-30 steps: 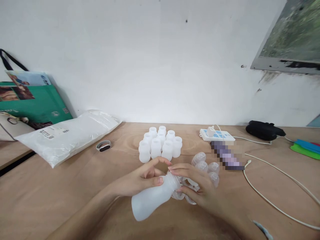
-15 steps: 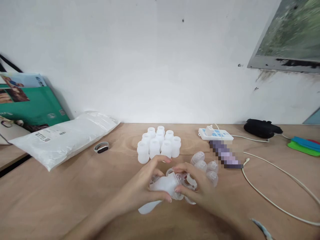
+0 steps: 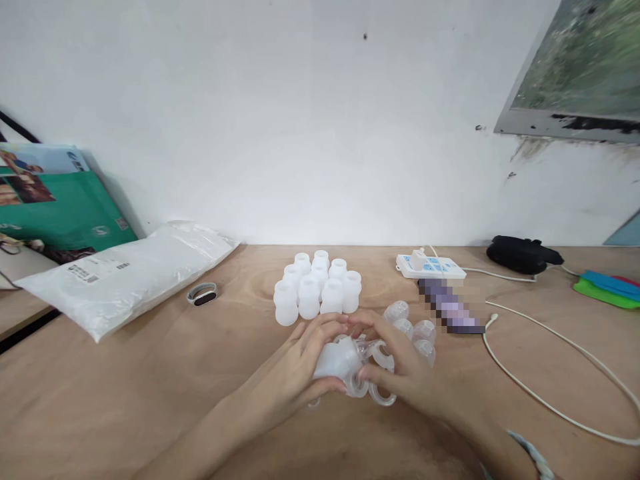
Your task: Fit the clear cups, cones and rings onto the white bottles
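My left hand (image 3: 295, 367) grips a white plastic bottle (image 3: 336, 360) held low over the wooden table (image 3: 150, 373), its neck pointing right. My right hand (image 3: 405, 373) meets it at the neck, fingers pinched on a clear cap (image 3: 365, 347) among the loose clear caps (image 3: 415, 330) lying under and beside it. Whether the cap sits on the bottle's mouth I cannot tell. Just beyond my hands stands a cluster of several small white bottles (image 3: 317, 287).
A white plastic bag (image 3: 125, 273) and a green bag (image 3: 55, 207) lie at the left, a wristband (image 3: 201, 294) near them. A power strip (image 3: 430, 265), a blurred object (image 3: 450, 308), a white cable (image 3: 550, 373), a black item (image 3: 523, 253) and coloured sheets (image 3: 607, 288) are at the right.
My left hand has turned and drawn the bottle in, so its body is now mostly covered by my fingers. Both hands have closed together at the bottle's neck.
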Tool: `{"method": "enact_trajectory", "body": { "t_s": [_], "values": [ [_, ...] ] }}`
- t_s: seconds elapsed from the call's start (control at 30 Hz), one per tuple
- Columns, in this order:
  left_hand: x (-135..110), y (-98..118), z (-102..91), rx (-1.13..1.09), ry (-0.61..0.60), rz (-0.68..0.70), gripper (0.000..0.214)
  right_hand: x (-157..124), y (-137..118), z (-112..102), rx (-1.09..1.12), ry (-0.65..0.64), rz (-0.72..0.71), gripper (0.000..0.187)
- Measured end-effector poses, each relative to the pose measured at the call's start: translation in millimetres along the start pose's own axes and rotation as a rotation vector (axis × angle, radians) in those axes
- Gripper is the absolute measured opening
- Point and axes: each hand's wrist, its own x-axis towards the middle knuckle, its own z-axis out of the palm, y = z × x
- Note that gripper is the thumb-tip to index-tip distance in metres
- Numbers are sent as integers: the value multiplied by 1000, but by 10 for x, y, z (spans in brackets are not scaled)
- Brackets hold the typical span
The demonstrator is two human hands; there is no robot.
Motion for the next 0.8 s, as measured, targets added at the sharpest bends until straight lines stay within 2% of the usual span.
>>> {"method": "enact_trajectory", "body": {
  "t_s": [0.1, 0.17, 0.23, 0.33, 0.43, 0.5, 0.57, 0.67, 0.73, 0.8],
  "values": [
    [-11, -40, -28, -103, 1, -29, 53, 23, 8, -44, -54, -37, -76, 39],
    [-24, -45, -13, -69, 25, -2, 52, 32, -3, -39, -62, -35, -86, 34],
    [-31, -29, 17, 42, 46, 52, 50, 32, -19, -11, -84, -3, -15, 31],
    [-31, 20, 60, 332, 88, 193, 31, 17, -21, 58, -107, 64, 149, 23],
    [-23, 58, 70, 574, 127, 373, 23, 0, 7, 114, -141, 50, 214, 27],
    [-17, 60, 64, 606, 168, 396, 23, -9, 18, 121, -178, 43, 177, 27],
    [-12, 46, 58, 572, 204, 361, 20, -16, 11, 106, -191, 60, 97, 23],
    [-4, 9, 51, 511, 197, 347, 23, -24, -22, 65, -184, 64, -39, 31],
    [6, -26, 37, 453, 172, 313, 37, -23, -40, 39, -200, 57, -107, 28],
    [18, -76, 13, 384, 114, 189, 57, -12, -43, 19, -230, 55, -166, 27]
  ]
}}
